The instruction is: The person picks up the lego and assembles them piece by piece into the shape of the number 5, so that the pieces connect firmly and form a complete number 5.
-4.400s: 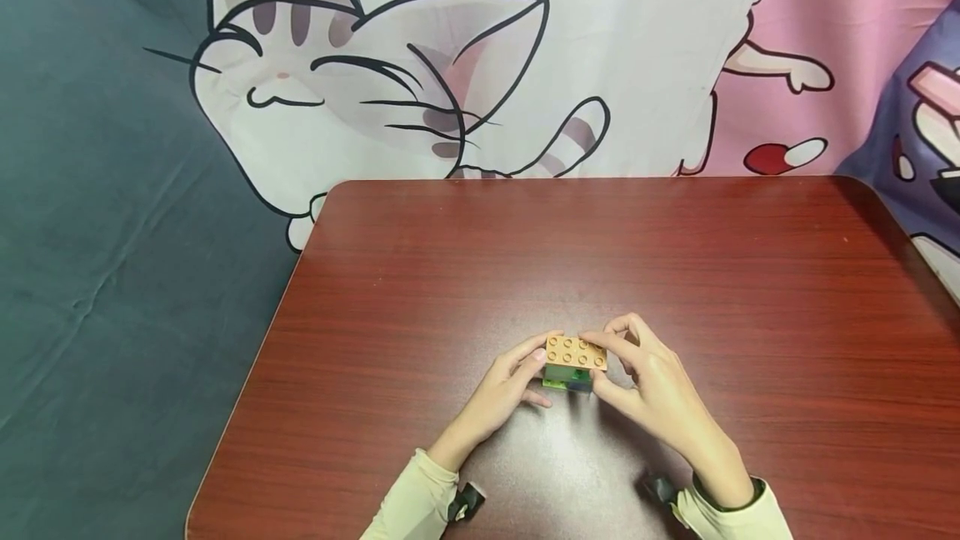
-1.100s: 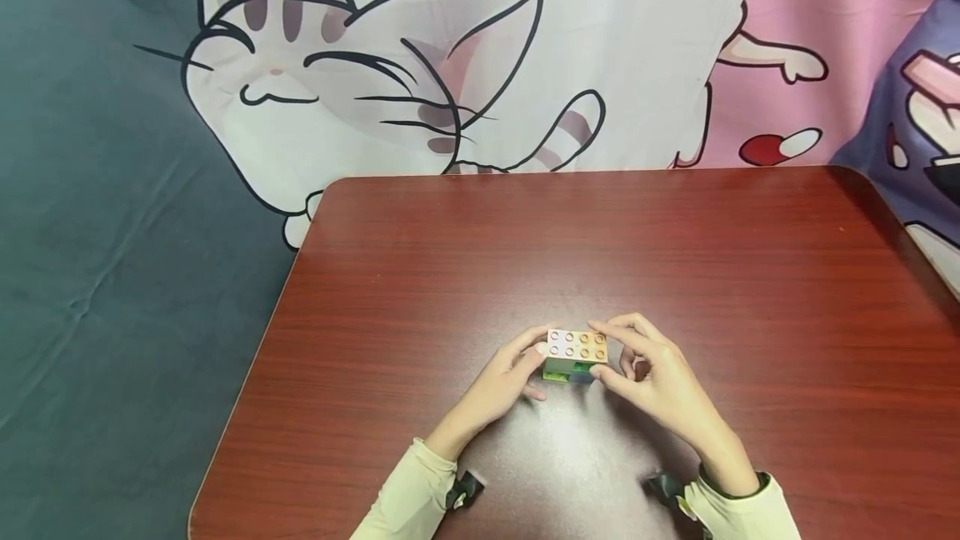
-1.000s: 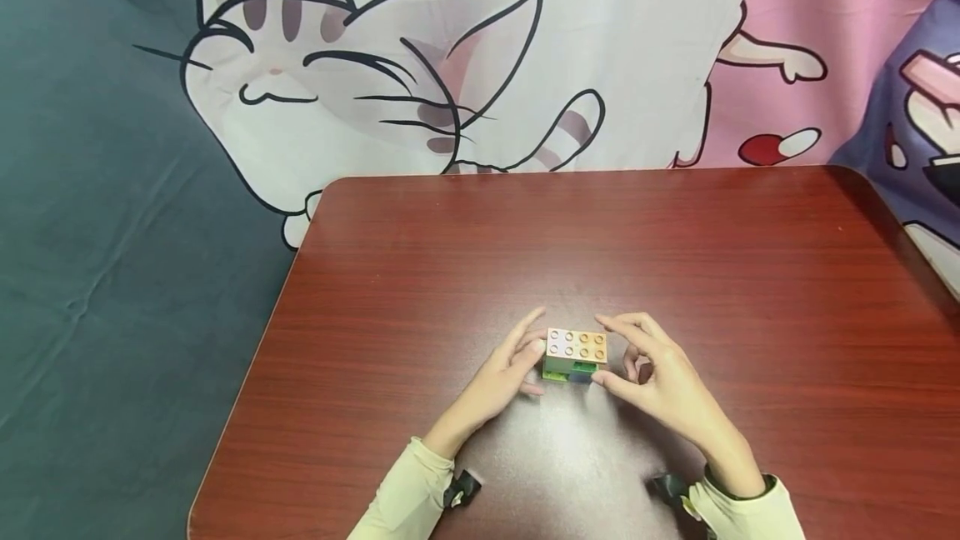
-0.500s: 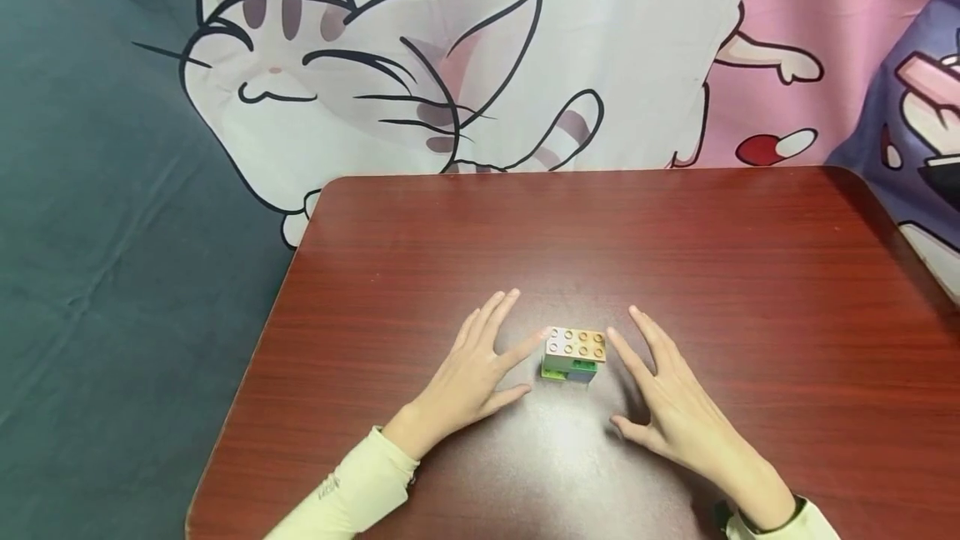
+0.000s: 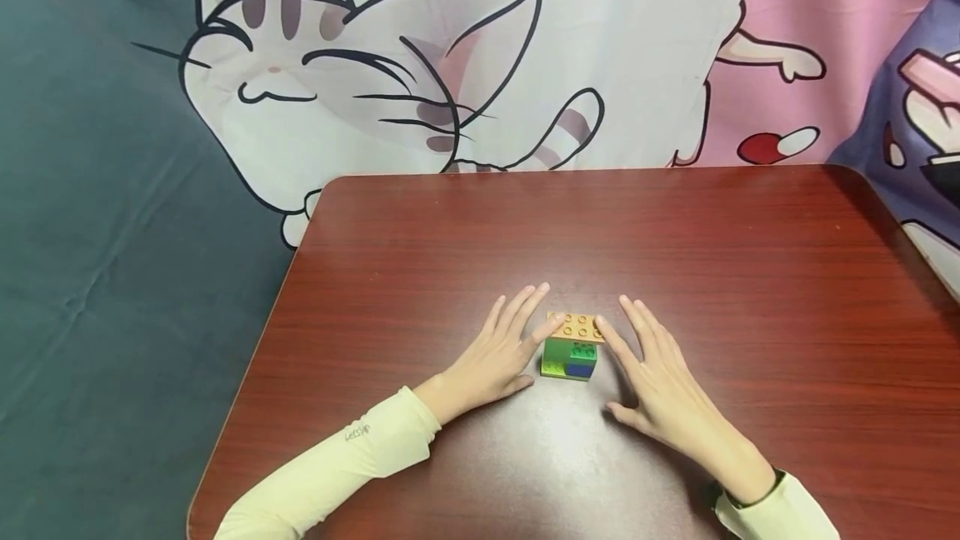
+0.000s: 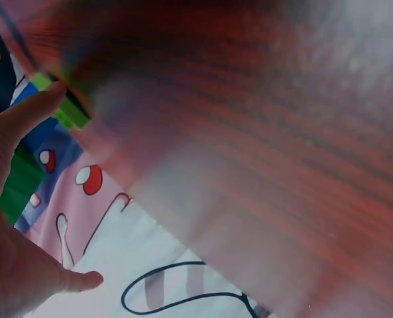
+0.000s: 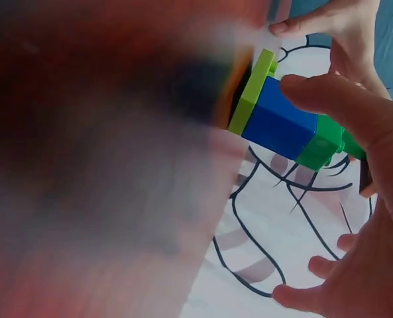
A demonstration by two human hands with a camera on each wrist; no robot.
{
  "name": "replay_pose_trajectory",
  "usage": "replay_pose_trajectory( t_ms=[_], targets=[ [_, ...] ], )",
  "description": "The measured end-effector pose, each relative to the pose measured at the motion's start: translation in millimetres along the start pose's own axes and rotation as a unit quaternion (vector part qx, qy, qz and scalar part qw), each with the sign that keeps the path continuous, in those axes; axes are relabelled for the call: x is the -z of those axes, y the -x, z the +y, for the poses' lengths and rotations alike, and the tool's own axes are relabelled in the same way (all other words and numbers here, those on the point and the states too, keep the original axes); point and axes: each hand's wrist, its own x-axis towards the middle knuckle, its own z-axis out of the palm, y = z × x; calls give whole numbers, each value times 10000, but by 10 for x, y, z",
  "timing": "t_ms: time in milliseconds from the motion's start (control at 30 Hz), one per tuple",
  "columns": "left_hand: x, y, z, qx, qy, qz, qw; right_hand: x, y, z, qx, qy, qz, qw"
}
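A small stack of toy building bricks stands on the table, with a tan brick (image 5: 581,326) on top, green bricks (image 5: 557,350) beneath, a blue brick (image 5: 579,370) lower down and a lime-green plate (image 5: 553,371) at the bottom. My left hand (image 5: 487,365) is spread, and one outstretched finger overlaps the tan brick's left end. On the other side my right hand (image 5: 671,398) is spread too, a fingertip right at the tan brick's right edge. Neither hand grips the stack. In the right wrist view the blue brick (image 7: 279,122) shows close by the thumb.
The dark red wooden table (image 5: 450,232) extends around the stack, its far edge near a printed cloth (image 5: 487,40) with a cartoon cat. Pale sleeves (image 5: 360,448) cover both forearms. Much of the tabletop is blurred in the wrist views.
Both hands have let go of the stack and spread their fingers, then come back beside it. The tan top has shifted away from me, and more of the green front shows.
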Motion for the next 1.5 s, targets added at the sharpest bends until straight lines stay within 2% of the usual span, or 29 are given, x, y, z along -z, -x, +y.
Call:
replay_pose_trajectory(
  t_ms=[200, 333, 567, 833, 1000, 1100, 1233, 1500],
  targets=[
    [-71, -111, -73, 107, -8, 174, 9998, -97, -93, 59, -322, 139, -222, 9991],
    [-111, -201, -110, 238, 15, 103, 9997, -164, -180, 126, -508, 154, -250, 9983],
    [-131, -387, -232, 657, 526, -410, 9956, -202, -393, 312, -625, -147, -464, 9969],
    [-105, -523, -401, 855, 1084, -835, 9869, -212, -521, 500, -1029, -796, -951, 9869],
    [-130, -559, -488, 908, 1253, -1080, 9820, -232, -578, 607, -1109, -915, -1326, 9807],
    [-164, -592, -544, 970, 1331, -1363, 9769, -230, -623, 681, -1102, -1049, -1646, 9746],
    [-198, -644, -590, 1138, 1374, -1789, 9675, -215, -684, 757, -1204, -1293, -2171, 9600],
    [-229, -653, -538, 1521, 1312, -2530, 9464, -157, -738, 731, -1334, -1068, -2909, 9414]
  ],
)
